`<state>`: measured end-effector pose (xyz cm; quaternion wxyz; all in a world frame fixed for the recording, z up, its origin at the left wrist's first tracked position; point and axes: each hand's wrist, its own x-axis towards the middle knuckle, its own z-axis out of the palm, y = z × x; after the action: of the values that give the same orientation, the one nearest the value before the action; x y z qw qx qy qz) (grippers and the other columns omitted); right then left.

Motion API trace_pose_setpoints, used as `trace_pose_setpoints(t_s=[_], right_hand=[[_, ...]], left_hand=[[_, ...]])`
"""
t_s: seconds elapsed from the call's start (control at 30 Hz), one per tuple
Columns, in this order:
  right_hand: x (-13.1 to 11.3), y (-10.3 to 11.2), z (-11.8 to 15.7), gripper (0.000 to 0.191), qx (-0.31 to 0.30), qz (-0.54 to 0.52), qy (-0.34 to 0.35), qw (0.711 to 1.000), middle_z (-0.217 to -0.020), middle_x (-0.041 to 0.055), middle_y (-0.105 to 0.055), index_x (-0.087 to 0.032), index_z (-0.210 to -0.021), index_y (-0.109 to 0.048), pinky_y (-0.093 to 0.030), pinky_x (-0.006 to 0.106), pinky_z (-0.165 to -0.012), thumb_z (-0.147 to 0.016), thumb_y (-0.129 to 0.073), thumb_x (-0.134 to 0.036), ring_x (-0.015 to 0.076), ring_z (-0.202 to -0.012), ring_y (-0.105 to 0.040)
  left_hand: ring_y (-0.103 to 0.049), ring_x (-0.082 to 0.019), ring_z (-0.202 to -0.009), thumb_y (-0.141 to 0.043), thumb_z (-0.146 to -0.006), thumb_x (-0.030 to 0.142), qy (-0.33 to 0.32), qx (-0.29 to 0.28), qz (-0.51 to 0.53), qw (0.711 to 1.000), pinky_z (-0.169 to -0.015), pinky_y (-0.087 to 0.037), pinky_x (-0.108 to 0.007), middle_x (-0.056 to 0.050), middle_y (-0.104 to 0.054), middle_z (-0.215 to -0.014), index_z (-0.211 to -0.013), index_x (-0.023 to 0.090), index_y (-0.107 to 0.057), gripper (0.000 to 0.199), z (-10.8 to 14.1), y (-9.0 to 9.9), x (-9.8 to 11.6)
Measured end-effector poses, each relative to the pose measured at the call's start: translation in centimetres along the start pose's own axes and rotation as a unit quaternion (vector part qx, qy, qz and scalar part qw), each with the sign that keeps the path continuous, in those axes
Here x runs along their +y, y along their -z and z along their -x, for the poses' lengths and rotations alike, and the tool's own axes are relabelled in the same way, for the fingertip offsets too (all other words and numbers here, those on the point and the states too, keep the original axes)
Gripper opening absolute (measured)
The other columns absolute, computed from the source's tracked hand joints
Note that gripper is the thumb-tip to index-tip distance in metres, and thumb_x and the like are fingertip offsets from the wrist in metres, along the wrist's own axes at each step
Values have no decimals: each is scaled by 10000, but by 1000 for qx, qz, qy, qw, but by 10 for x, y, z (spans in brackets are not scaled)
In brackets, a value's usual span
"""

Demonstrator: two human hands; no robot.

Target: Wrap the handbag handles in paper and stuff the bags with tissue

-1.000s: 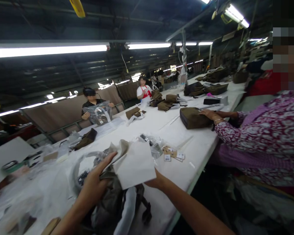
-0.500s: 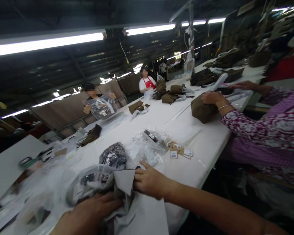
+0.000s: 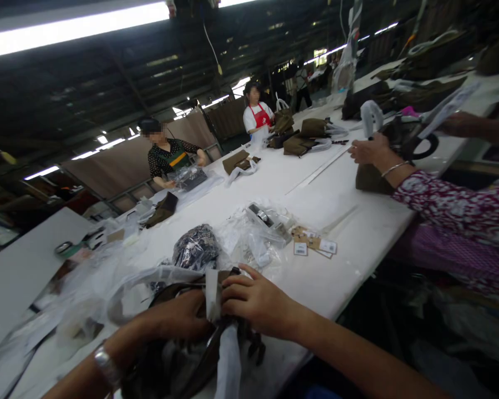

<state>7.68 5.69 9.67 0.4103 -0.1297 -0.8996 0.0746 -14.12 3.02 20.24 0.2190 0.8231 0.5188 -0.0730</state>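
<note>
A dark brown handbag [image 3: 166, 360] lies in front of me at the table's near edge, its handles wrapped in white; one wrapped handle [image 3: 228, 360] hangs down its near side. My left hand [image 3: 187, 313], with a silver bracelet on the wrist, reaches into the bag's opening, its fingertips hidden. My right hand [image 3: 258, 302] is closed over the bag's rim, fingers curled. Between the hands a pale strip of paper or lining [image 3: 212, 293] sticks up. Just beyond lies a dark patterned bundle [image 3: 196, 246] in clear plastic.
Beyond my hands are clear plastic bags [image 3: 258, 233] and cardboard tags [image 3: 311, 241]. At right a co-worker's hand [image 3: 372, 149] handles a brown bag [image 3: 372, 177]. Two people stand across the white table [image 3: 274, 185], with more brown bags [image 3: 314, 127]. Loose plastic [image 3: 83, 293] covers the left side.
The wide pale sheet between my hands now shows as a narrow strip, and the dark bag is exposed. My left hand has moved up into its opening. The view has shifted left and down.
</note>
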Motion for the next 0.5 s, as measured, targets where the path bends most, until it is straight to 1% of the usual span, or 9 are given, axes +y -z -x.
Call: trace_pose_setpoints(t_s=[0.07,0.1,0.17,0.2,0.23,0.3,0.33,0.43,0.5], right_hand=[[4,3,3,180,-10,-27,-31,999,-1191,24,-705,-219,-1114,-644,-240,459,-1217,-1037,-492,-160,163,-1319,-508],[5,2,3,184,-9,-39,-34,999,-1191,29,-704,-211,-1107,-650,-285,430,-1202,-1041,-484,-165,164,-1327,-505],[7,-1,0,207,-8,-63,-24,998,-1191,48,-698,-185,-1099,-663,-372,362,-1160,-1043,-464,-161,166,-1339,-500],[7,-2,-2,226,-5,-74,-19,997,-1198,65,-693,-166,-1099,-669,-399,333,-1143,-1045,-450,-157,168,-1342,-499],[7,-4,-3,243,-1,-83,-18,996,-1212,87,-685,-144,-1103,-673,-412,312,-1135,-1047,-437,-159,172,-1346,-497],[8,-6,-3,274,10,-100,-34,994,-1239,125,-669,-104,-1116,-673,-406,305,-1148,-1054,-414,-167,185,-1352,-494],[8,-6,-3,280,12,-112,-45,993,-1248,133,-663,-92,-1120,-672,-397,311,-1159,-1054,-410,-167,194,-1356,-491],[9,3,2,264,-5,-167,-45,985,-1239,128,-656,-96,-1111,-670,-379,331,-1180,-1011,-426,-102,206,-1374,-474],[11,13,5,263,-23,-203,-28,978,-1242,119,-651,-119,-1108,-669,-373,352,-1186,-972,-449,-70,205,-1379,-469]], left_hand=[[-718,-225,-1077,-663,-878,302,-11,5,-27,1000,-954,-564,-264,31,-752,-1183,-1195,270,-719,323,21,20,11],[-723,-222,-1077,-631,-912,339,-13,42,-59,997,-955,-569,-272,23,-752,-1191,-1181,286,-725,290,30,28,19],[-745,-215,-1028,-563,-967,414,-31,164,-137,976,-928,-591,-286,6,-760,-1174,-1148,302,-737,274,41,34,33],[-746,-217,-1031,-559,-972,431,-57,210,-173,961,-929,-595,-295,6,-756,-1185,-1161,309,-731,283,43,33,39],[-732,-222,-1073,-573,-968,434,-91,232,-201,947,-954,-585,-310,5,-737,-1233,-1217,313,-705,307,43,28,42],[-666,-224,-1207,-587,-968,376,-154,221,-233,934,-1038,-528,-343,-3,-664,-1362,-1382,307,-593,420,42,11,39],[-643,-212,-1238,-572,-977,327,-165,204,-234,936,-1057,-506,-338,-12,-634,-1399,-1442,295,-533,467,42,0,33],[-611,-172,-1271,-483,-998,210,-130,177,-195,956,-1058,-483,-278,-17,-591,-1447,-1493,290,-468,502,46,-27,10],[-555,-173,-1330,-474,-1003,210,-102,130,-166,972,-1090,-452,-284,4,-546,-1489,-1486,325,-476,496,50,-36,0]])
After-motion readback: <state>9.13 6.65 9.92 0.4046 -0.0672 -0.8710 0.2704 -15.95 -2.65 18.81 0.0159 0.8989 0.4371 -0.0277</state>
